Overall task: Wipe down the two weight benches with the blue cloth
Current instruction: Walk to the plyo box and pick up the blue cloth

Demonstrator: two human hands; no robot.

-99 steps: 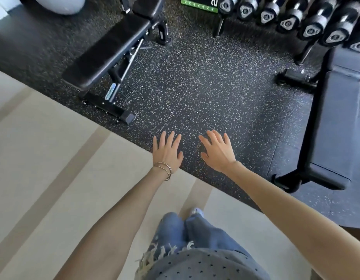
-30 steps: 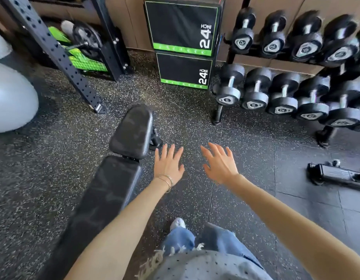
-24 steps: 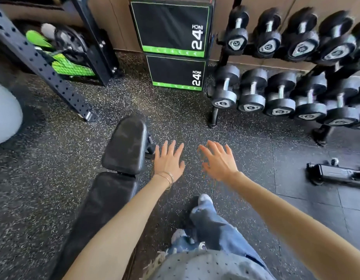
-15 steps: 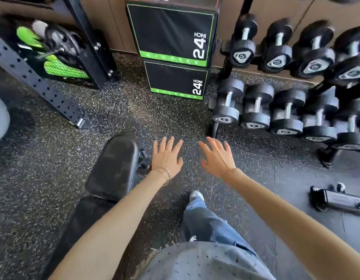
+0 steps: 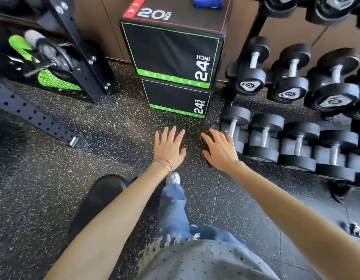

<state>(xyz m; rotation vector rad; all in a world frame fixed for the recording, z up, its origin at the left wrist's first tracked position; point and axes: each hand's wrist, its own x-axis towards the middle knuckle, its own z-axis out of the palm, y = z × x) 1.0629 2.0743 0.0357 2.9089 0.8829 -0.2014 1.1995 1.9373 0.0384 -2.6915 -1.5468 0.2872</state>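
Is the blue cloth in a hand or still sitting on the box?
Sitting on the box. The blue cloth lies atop the stacked box; both hands are spread open and empty.

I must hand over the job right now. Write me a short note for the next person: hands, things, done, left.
Left hand and right hand: both open, empty, held out over the floor.
Blue cloth: on top of the stacked black boxes ahead, not yet picked up.
One bench: low left, beside the left arm; the second is out of view.
Done: no wiping visible.
Left: take the cloth, wipe both benches.
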